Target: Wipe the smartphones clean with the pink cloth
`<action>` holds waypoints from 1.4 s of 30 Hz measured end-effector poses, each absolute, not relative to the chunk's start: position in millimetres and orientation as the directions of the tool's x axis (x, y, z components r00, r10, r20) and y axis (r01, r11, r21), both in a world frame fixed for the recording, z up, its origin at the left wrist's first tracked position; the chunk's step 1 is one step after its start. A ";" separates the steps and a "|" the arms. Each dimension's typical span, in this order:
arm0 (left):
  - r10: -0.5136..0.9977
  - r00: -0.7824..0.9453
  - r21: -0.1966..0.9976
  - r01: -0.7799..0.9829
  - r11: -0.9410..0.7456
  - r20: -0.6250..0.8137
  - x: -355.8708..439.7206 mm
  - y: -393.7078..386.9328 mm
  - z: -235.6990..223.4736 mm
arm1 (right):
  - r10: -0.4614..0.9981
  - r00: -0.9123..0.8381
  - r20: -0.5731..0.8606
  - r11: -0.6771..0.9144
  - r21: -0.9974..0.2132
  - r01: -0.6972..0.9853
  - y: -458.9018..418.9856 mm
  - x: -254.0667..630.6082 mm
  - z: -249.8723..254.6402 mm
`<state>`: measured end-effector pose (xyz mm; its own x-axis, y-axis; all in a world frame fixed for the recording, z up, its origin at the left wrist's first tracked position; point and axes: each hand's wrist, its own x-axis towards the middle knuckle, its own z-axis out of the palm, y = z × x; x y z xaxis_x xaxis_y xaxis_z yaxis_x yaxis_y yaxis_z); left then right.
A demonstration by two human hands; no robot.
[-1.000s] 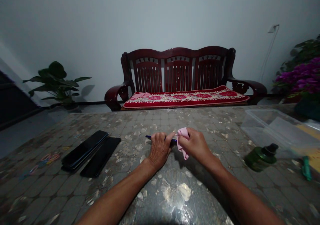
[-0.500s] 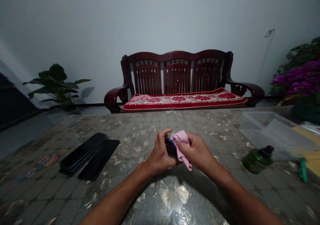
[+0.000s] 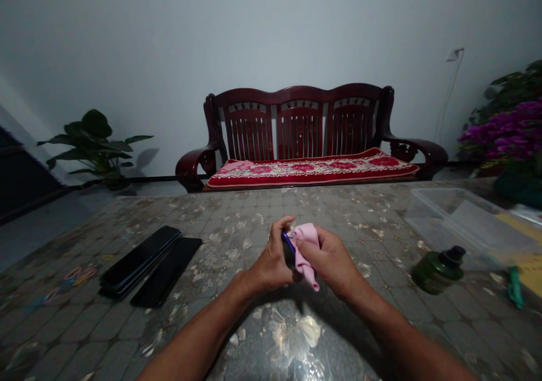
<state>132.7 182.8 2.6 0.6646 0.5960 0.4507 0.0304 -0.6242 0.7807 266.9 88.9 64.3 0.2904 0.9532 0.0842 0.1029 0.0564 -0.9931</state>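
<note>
Above the middle of the table, my left hand [image 3: 273, 259] is closed around a dark phone [image 3: 288, 252] with a blue-purple edge. The phone is tilted up on its side, and much of it is hidden by the fingers and the cloth. My right hand [image 3: 332, 257] pinches a crumpled pink cloth [image 3: 305, 245] and presses it against the phone's edge. A loose end of the cloth hangs down below the fingers.
A stack of phones [image 3: 141, 259] lies on the left with a single black phone [image 3: 167, 272] beside it, near coloured rubber bands [image 3: 78, 275]. To the right are a green bottle [image 3: 438, 269], a clear plastic box [image 3: 436, 217] and a green pen-like object [image 3: 515, 288]. A wooden bench [image 3: 300, 121] stands behind the patterned table [image 3: 203, 324].
The phone has turned a little more edge-on between my hands. My right hand and the cloth have shifted slightly left, and the cloth's hanging end has swung left.
</note>
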 end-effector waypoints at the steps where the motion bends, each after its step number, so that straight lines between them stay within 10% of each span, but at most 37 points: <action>1: 0.595 0.674 0.799 0.011 -0.601 0.437 130.8 185.9 6.6 | 0.960 0.269 0.077 0.056 -0.995 0.085 88.5 269.9 66.7; 9: 0.449 0.821 0.856 -0.090 -0.509 0.354 113.9 208.5 23.7 | 0.943 0.248 0.221 0.148 -0.948 0.283 84.4 301.5 78.7; 16: 0.368 0.879 0.897 -0.133 -0.422 0.304 111.1 205.8 34.2 | 0.822 0.053 0.567 0.368 -0.599 0.712 82.6 295.5 69.3; 31: 0.315 0.930 0.953 -0.095 -0.289 0.188 106.9 207.8 19.9 | 0.590 -0.286 0.755 0.438 -0.002 0.899 76.1 259.3 56.7; 42: 0.300 0.930 0.959 -0.140 -0.247 0.213 105.3 214.5 15.2 | 0.662 -0.182 0.727 0.441 -0.182 0.879 85.7 276.1 52.3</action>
